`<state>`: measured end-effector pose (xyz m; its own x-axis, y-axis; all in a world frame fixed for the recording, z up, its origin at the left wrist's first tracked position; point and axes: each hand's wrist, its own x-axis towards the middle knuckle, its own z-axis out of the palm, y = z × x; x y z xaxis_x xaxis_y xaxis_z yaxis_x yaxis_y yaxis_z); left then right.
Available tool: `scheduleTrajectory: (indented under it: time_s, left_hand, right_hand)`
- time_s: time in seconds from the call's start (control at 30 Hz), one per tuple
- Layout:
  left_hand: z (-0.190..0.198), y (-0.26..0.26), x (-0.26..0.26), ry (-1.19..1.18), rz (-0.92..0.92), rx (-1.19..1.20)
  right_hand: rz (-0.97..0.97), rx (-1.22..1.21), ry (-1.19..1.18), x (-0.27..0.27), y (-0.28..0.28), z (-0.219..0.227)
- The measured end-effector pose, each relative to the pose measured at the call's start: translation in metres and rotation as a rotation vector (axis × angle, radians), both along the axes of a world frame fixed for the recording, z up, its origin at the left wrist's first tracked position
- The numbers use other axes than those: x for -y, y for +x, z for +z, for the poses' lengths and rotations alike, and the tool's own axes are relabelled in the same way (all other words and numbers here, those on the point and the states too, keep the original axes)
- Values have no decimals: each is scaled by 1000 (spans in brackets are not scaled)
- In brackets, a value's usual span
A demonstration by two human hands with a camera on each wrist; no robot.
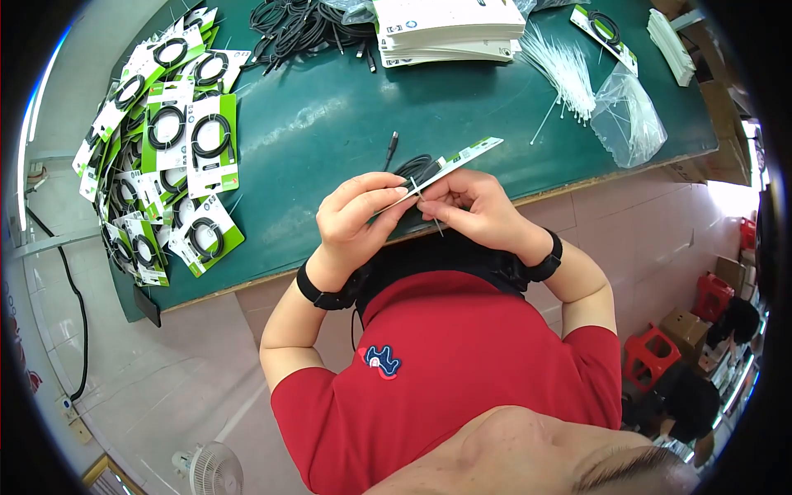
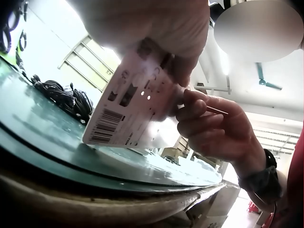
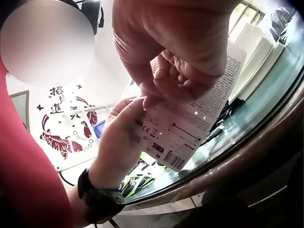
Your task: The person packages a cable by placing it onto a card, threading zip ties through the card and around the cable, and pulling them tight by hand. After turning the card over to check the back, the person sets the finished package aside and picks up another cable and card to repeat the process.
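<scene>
A printed card point(image 1: 472, 154) with a coiled black cable point(image 1: 419, 169) on its far side is held tilted over the table's near edge. The left hand point(image 1: 359, 216) grips the card and cable at one end. Close beside it, the right hand point(image 1: 480, 211) pinches a thin white tie point(image 1: 438, 224) at the card's back. In the left wrist view, the card's barcode side point(image 2: 128, 111) faces the camera, and the right hand's point(image 2: 218, 126) fingertips meet the left's. The right wrist view shows the card's back point(image 3: 183, 135) with small holes; fingers partly hide the tie.
Carded cables point(image 1: 212, 136) lie heaped at the left of the green table point(image 1: 313, 198). Along the back are loose black cables point(image 1: 305, 29), stacked cards point(image 1: 450, 33), white ties point(image 1: 561, 74), a clear plastic bag point(image 1: 629, 115) and another carded cable point(image 1: 605, 31).
</scene>
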<state>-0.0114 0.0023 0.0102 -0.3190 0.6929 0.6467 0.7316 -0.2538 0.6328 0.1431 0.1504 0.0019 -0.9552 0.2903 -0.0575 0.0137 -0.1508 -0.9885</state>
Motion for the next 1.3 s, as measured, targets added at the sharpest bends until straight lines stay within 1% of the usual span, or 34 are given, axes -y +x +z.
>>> scheduleTrajectory:
  time_s: [0.03,0.07,0.17,0.33,0.43,0.47,0.57,0.63,0.7,0.77,0.87,0.97,1.0,1.1,1.13,1.23,1.27,1.3]
  left_hand:
    - [0,0,1,-3,1,7]
    - [1,0,1,-5,2,13]
    - [2,0,1,-10,-7,27]
    - [2,3,2,-14,-11,32]
    - [1,7,2,-7,6,15]
    - [0,9,2,-5,13,7]
    - [-2,13,2,-1,-7,16]
    - [-3,16,1,-2,-15,25]
    - [-2,18,-2,-31,-67,-15]
    - [0,21,-4,-48,-98,-32]
    - [2,28,-3,-135,-155,-87]
    - [0,29,0,-172,-216,-74]
    - [-1,30,1,-188,-240,-70]
    - [4,33,2,-243,-263,-61]
    - [4,34,2,-268,-272,-60]
    - [2,35,3,-283,-282,-84]
    - [2,35,4,-287,-285,-98]
    - [2,35,4,-288,-289,-98]
  right_hand:
    - [-5,-32,55,1,0,-1]
    - [-5,-31,55,1,0,0]
    - [-5,-101,243,1,0,2]
    - [-16,-114,270,1,3,6]
    - [25,-242,590,-6,4,9]
    - [22,-241,590,-8,5,8]
    - [75,-445,687,-16,6,0]
    - [63,-442,723,-18,9,-3]
    - [39,-444,795,-19,13,-5]
    - [38,-411,813,-20,19,-7]
    - [31,-337,845,-21,31,-5]
    - [107,-260,904,-24,43,8]
    - [106,-254,901,-27,49,15]
    - [380,8,692,-41,67,41]
    - [377,12,688,-42,68,46]
    - [228,117,650,-44,72,54]
    - [224,120,648,-42,69,51]
    - [138,39,740,-38,60,43]
